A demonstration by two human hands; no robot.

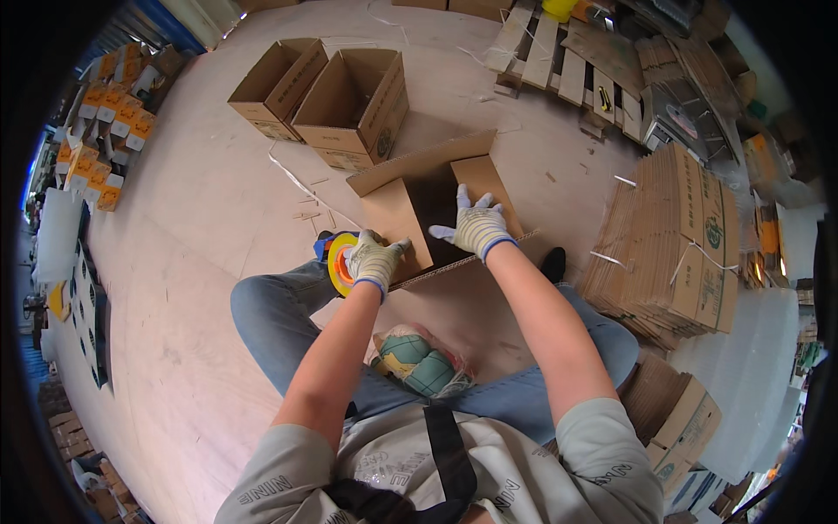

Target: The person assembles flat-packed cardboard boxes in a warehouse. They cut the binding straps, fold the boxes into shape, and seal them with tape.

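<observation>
A brown cardboard box (pixel 397 218) stands in front of me. Its two short flaps are folded inward over a dark gap, while the long flaps stick outward. My left hand (pixel 375 260), in a striped knit glove, is closed round a tape dispenser (pixel 337 262) with a yellow roll and blue parts. That hand's thumb rests toward the left short flap (pixel 397 217). Gloved the same way, my right hand (pixel 479 225) spreads its fingers over the right short flap (pixel 491 182) and holds nothing. The dispenser's grip is mostly hidden by my left hand.
Two open boxes (pixel 353 144) stand farther off on the floor. Tied stacks of flattened cartons (pixel 672 236) rise at my right. Beyond them lies a wooden pallet (pixel 546 52) with a yellow cutter (pixel 604 98). Between my knees is a green wrapped bundle (pixel 423 362).
</observation>
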